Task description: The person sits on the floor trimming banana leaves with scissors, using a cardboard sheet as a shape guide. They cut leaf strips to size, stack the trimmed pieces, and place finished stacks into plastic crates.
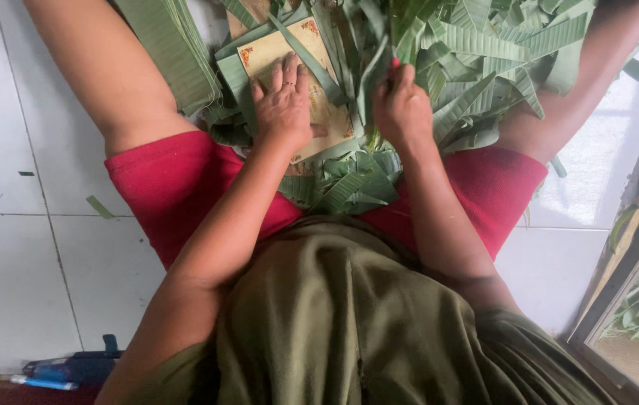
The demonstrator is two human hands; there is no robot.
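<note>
My left hand (284, 105) lies flat, fingers spread, on a cream card with an ornate red-and-gold border (325, 112). The card rests on green leaf strips between my legs. A long leaf strip (306, 54) crosses the card diagonally. My right hand (402, 105) is closed around something with a small red end showing above the fingers; what it is cannot be made out. It sits at the card's right edge, against a loose heap of cut green leaves (484, 60).
A neat stack of flat leaf pieces (166, 49) lies at the upper left by my knee. Leaf scraps (349, 184) sit in my lap. The floor is white tile (27, 247). A blue object (72, 370) lies at the lower left. A doorway edge (634, 262) runs down the right.
</note>
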